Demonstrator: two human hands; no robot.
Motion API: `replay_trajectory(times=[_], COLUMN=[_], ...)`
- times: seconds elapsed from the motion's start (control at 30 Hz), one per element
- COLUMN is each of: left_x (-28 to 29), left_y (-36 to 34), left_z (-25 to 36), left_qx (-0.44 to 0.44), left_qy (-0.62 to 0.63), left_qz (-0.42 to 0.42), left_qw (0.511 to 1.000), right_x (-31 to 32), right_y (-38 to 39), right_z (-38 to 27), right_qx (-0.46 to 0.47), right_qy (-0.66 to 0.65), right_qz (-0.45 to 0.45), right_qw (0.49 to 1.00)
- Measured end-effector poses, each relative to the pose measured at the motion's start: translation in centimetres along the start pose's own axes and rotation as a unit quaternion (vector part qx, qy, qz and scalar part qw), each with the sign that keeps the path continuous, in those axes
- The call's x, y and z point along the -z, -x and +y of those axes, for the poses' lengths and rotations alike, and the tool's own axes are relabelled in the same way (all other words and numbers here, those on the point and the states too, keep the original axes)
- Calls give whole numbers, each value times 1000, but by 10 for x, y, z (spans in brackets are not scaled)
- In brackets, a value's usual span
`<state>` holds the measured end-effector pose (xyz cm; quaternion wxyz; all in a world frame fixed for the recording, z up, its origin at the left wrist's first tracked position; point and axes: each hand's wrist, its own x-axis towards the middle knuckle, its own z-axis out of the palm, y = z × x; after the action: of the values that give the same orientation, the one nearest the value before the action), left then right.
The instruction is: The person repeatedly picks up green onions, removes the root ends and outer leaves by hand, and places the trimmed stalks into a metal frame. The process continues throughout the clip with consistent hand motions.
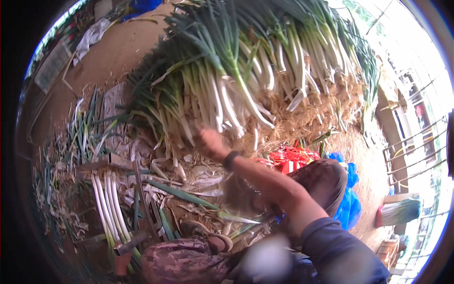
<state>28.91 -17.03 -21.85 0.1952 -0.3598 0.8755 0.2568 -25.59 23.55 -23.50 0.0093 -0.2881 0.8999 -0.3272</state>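
Note:
A big heap of long green onions (217,94), white stalks and shaggy roots toward me, fills the upper middle. My right hand (213,144), with a dark band at the wrist, reaches to the root ends at the heap's near edge. Motion smears its fingers, so I cannot tell whether they grip a stalk. To the left, several trimmed green onions (108,203) lie across a low metal frame (153,217). What seems to be my left hand (124,263) shows by the frame's lower end, beside their green parts; its fingers are hidden.
Loose leaves and peelings (61,184) litter the ground at left. Red plastic strips (293,157) and a blue plastic bag (349,203) lie around my right knee (326,182). A tied onion bundle (399,211) lies farther right, near a barred wall (416,151).

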Motion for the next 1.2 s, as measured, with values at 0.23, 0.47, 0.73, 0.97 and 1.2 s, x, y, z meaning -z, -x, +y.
replay_trajectory(times=[0.23,0.47,0.73,0.97,1.2], left_x=[69,123,119,79,33], left_y=[106,205,284,281,196], left_z=[106,228,327,394,484], left_qx=[22,124,71,-184,-419], left_qy=[226,92,164,52,134], left_qz=[-132,-128,-40,-55,-45], left_qw=[965,980,983,980,897], right_x=[165,172,169,186,252], right_y=[1,29,31,19,-3], right_z=[95,122,116,86,96], right_qx=[-172,-246,-162,-212,-178], right_qy=[209,191,179,-37,101], right_qz=[116,-7,-15,-13,111], right_qw=[955,950,970,976,973])
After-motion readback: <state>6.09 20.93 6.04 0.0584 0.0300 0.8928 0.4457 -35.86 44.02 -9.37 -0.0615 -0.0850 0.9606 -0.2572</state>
